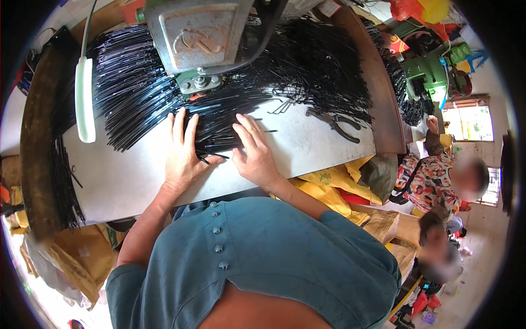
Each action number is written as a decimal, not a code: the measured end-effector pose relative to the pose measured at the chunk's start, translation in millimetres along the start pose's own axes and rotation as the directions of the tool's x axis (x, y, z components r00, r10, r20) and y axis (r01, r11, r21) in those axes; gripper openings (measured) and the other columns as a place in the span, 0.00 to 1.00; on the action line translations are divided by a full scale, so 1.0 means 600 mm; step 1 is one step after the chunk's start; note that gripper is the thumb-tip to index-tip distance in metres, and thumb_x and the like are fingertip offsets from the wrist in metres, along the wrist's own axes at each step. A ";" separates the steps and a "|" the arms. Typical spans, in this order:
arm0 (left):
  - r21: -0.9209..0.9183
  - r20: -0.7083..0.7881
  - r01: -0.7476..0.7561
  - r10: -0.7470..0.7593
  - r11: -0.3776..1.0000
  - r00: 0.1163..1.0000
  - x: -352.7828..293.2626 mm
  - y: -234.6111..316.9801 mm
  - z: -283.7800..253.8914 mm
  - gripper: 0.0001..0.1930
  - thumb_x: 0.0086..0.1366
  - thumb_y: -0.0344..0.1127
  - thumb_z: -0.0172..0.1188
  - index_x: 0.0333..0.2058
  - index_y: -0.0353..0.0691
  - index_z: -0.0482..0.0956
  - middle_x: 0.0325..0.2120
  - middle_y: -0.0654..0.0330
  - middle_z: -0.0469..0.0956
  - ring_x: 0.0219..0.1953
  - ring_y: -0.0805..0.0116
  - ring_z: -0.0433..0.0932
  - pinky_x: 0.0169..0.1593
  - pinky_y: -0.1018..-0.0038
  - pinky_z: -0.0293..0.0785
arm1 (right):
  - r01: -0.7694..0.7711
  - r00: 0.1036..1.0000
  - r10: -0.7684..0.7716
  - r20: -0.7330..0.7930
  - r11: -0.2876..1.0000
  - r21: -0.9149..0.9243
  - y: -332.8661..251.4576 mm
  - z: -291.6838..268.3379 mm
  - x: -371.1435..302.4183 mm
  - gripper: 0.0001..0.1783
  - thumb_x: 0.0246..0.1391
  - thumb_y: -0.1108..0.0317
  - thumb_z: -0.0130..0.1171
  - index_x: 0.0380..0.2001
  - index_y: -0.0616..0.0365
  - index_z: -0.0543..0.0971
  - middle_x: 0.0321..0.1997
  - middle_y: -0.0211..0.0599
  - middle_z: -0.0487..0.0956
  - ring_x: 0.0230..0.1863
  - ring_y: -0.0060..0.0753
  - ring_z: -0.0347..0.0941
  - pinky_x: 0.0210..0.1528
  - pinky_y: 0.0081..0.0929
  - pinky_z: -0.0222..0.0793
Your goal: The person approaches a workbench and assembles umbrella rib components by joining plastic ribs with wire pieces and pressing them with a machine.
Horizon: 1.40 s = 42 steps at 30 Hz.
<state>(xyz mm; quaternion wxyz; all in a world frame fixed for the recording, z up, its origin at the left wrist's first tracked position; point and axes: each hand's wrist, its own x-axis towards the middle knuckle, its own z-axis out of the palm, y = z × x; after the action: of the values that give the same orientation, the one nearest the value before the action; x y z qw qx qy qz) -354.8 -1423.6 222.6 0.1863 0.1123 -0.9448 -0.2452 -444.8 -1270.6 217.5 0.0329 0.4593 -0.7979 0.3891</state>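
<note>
Near the grey metal machine head (204,37), your bare left hand (184,156) and right hand (257,159) touch thin, glossy black rods (218,125); black-handled pliers (334,120) lie right of it.

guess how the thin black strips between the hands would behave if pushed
The thin black strips look fairly stiff, since they lie nearly straight. Each is probably light, being so slender. Their glossy surfaces suggest they may slide over one another.

There are two hands (183,156) (256,160), one pair of pliers (333,121), two other people (423,181) (436,247) and countless black rods (219,127).
</note>
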 end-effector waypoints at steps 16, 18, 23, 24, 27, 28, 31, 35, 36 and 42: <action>0.108 0.057 -0.090 0.084 0.990 0.995 -0.016 -0.018 -0.014 0.49 0.33 0.52 0.67 0.54 0.44 0.53 0.56 0.48 0.45 0.57 0.43 0.43 0.56 0.55 0.49 | -0.022 0.991 0.007 -0.134 0.994 -0.111 0.089 -0.024 0.045 0.21 0.43 0.76 0.43 0.45 0.65 0.63 0.51 0.51 0.63 0.54 0.47 0.57 0.56 0.33 0.52; 0.244 0.088 -0.198 0.181 0.949 0.979 -0.011 -0.023 0.002 0.45 0.40 0.59 0.60 0.55 0.44 0.52 0.56 0.49 0.45 0.57 0.42 0.43 0.55 0.49 0.46 | 0.003 0.993 -0.028 -0.113 0.978 -0.210 0.101 -0.012 0.050 0.20 0.45 0.74 0.43 0.45 0.65 0.63 0.50 0.51 0.64 0.52 0.46 0.59 0.56 0.32 0.51; 0.397 0.022 -0.106 0.106 0.912 0.994 0.005 -0.015 0.020 0.43 0.44 0.63 0.52 0.53 0.39 0.54 0.55 0.51 0.48 0.57 0.44 0.46 0.51 0.43 0.47 | -0.004 0.999 0.005 -0.052 1.000 0.018 0.046 0.012 0.049 0.16 0.47 0.75 0.42 0.42 0.65 0.65 0.42 0.52 0.69 0.47 0.47 0.64 0.51 0.33 0.58; 0.397 0.007 -0.068 0.071 0.915 0.997 0.005 -0.014 0.024 0.44 0.43 0.64 0.52 0.53 0.38 0.54 0.55 0.52 0.49 0.57 0.45 0.45 0.51 0.43 0.47 | -0.033 0.998 0.037 -0.044 0.996 0.086 0.040 0.011 0.050 0.17 0.47 0.75 0.42 0.43 0.65 0.65 0.42 0.52 0.70 0.45 0.47 0.66 0.49 0.33 0.60; 0.394 0.029 -0.021 0.010 0.919 1.000 0.018 0.002 0.023 0.45 0.43 0.65 0.52 0.52 0.35 0.56 0.55 0.52 0.50 0.56 0.45 0.47 0.51 0.43 0.47 | -0.049 0.996 0.062 -0.069 0.983 0.176 0.046 0.003 0.054 0.16 0.47 0.74 0.43 0.42 0.64 0.66 0.40 0.51 0.71 0.41 0.47 0.69 0.46 0.32 0.63; 0.396 0.041 -0.005 -0.012 0.918 0.999 0.020 0.003 0.022 0.45 0.43 0.65 0.52 0.52 0.35 0.56 0.54 0.51 0.50 0.56 0.45 0.47 0.51 0.43 0.47 | -0.099 0.992 0.114 -0.050 0.966 0.238 0.054 -0.004 0.058 0.15 0.47 0.73 0.45 0.40 0.63 0.68 0.39 0.49 0.72 0.38 0.45 0.70 0.43 0.31 0.65; 0.362 0.072 -0.031 0.005 0.932 0.997 0.014 -0.009 0.009 0.46 0.42 0.62 0.56 0.52 0.33 0.56 0.54 0.49 0.50 0.56 0.43 0.47 0.50 0.42 0.47 | -0.074 0.997 0.074 -0.007 0.997 0.001 0.074 -0.063 0.072 0.15 0.43 0.77 0.49 0.38 0.64 0.71 0.37 0.42 0.74 0.33 0.32 0.72 0.36 0.21 0.67; 0.263 0.206 -0.055 0.000 0.963 0.979 0.017 -0.013 -0.035 0.46 0.38 0.55 0.63 0.51 0.31 0.55 0.54 0.47 0.49 0.57 0.43 0.45 0.52 0.43 0.46 | 0.049 0.974 0.038 0.224 0.928 -0.368 0.094 -0.121 0.094 0.13 0.42 0.74 0.49 0.36 0.62 0.72 0.37 0.45 0.72 0.36 0.44 0.70 0.39 0.34 0.66; 0.215 0.235 -0.077 0.025 0.974 0.972 0.016 -0.020 -0.044 0.47 0.37 0.53 0.64 0.51 0.31 0.55 0.54 0.47 0.49 0.57 0.43 0.45 0.52 0.43 0.46 | 0.057 0.971 0.031 0.238 0.933 -0.357 0.090 -0.120 0.101 0.13 0.42 0.74 0.49 0.36 0.62 0.72 0.37 0.45 0.72 0.36 0.44 0.70 0.39 0.34 0.66; 0.024 -0.077 -0.089 0.091 0.996 0.993 0.029 -0.046 -0.083 0.13 0.48 0.27 0.54 0.35 0.32 0.71 0.31 0.52 0.69 0.35 0.56 0.68 0.39 0.68 0.66 | 0.197 0.871 0.140 0.471 0.777 -0.597 0.084 -0.103 0.146 0.10 0.41 0.76 0.47 0.31 0.64 0.71 0.34 0.48 0.72 0.36 0.48 0.69 0.40 0.38 0.65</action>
<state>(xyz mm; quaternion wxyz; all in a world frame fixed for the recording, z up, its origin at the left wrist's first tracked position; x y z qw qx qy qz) -347.3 -1473.2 254.4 0.2328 0.0810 -0.9433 -0.2222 -552.4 -1278.5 266.8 -0.0132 0.5172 -0.8552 -0.0295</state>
